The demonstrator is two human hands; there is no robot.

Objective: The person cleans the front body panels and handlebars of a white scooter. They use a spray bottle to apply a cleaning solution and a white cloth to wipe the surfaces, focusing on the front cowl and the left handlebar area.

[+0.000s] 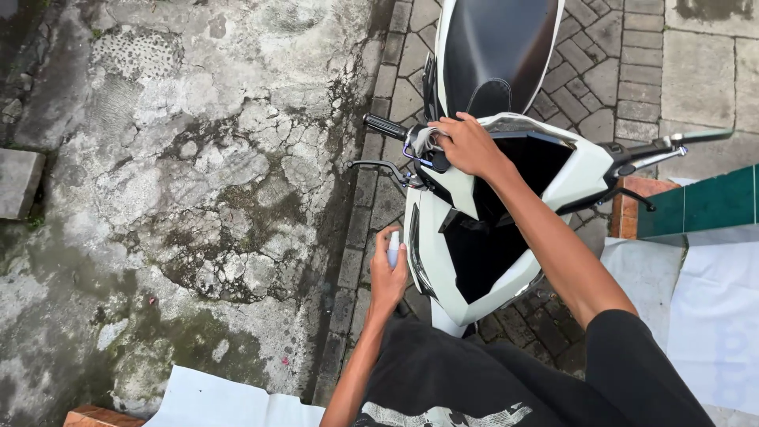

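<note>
White bodywork of the scooter (443, 237) stands directly below me, front end toward my body, black seat (494, 47) at the far end. My right hand (468, 146) presses a small grey cloth (423, 141) against the handlebar housing beside the left grip (385, 126); the fingers are curled together over the cloth, bunching it against the panel. My left hand (387, 277) hangs beside the front cowl with its fingers wrapped shut around a small spray bottle (393, 249), nozzle end up, close to the white panel but not touching it as far as I can tell. Judged from this position, wiping is in progress at 1 spot only: the switch area next to the brake lever (379, 166). The front cowl, the opposite handlebar (656, 150) and the seat show no cloth contact now; whether they are already clean cannot be told from this view. Cracked, damp concrete (182, 182) lies to one side and paving bricks (585, 71) run under the scooter.
</note>
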